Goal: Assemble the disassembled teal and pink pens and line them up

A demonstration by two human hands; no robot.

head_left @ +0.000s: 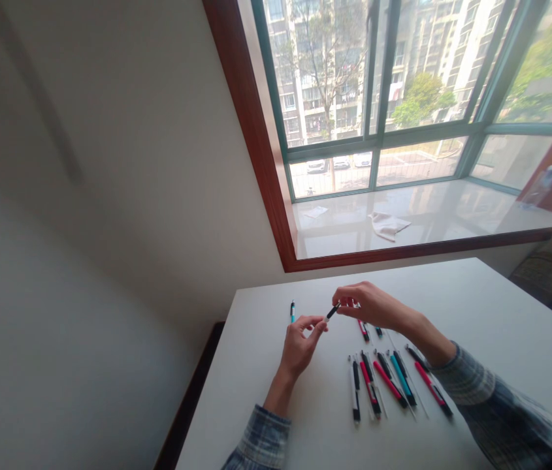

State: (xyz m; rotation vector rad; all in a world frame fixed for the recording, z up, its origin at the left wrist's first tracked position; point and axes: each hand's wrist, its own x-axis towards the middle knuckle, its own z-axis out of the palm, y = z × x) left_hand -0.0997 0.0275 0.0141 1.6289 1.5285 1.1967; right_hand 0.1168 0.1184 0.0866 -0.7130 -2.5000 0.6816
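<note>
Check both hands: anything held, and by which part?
A pen part. The left hand pinches its white lower end; the right hand is at its black upper end, but whether it grips cannot be told.

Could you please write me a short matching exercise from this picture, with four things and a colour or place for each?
1. Black-and-white pen piece
2. Leftmost pen
3. Larger white cloth
4. Wooden window surround

A. Reddish brown
B. Lying on the windowsill
C. Between the left hand and right hand
D. Turquoise and black

Pairs: 1-C, 2-D, 3-B, 4-A
</note>
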